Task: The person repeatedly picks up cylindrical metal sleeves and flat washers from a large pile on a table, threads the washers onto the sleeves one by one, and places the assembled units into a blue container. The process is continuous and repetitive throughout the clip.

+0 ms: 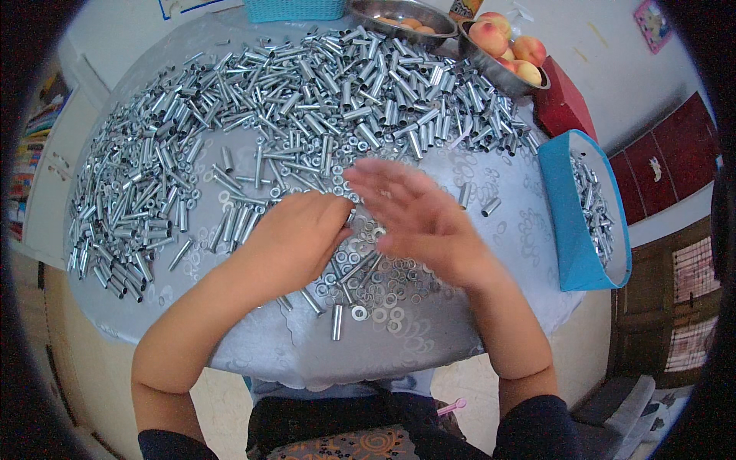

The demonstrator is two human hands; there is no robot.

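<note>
My left hand is closed above the middle of the table, fingers curled. A bit of shiny metal shows by its thumb, but most of that small metal part is hidden in the grip. Just to the right, my right hand is open, its fingers stretched out and slightly blurred. Beneath both hands lie loose washers and several long bolts. A short metal sleeve lies near the front edge. Left of my left hand, more metal sleeves lie side by side.
A broad heap of metal sleeves and bolts covers the table's far and left sides. On the right stands a blue fabric bin with metal parts inside. Metal bowls of peaches and eggs, a red box and a turquoise basket stand behind.
</note>
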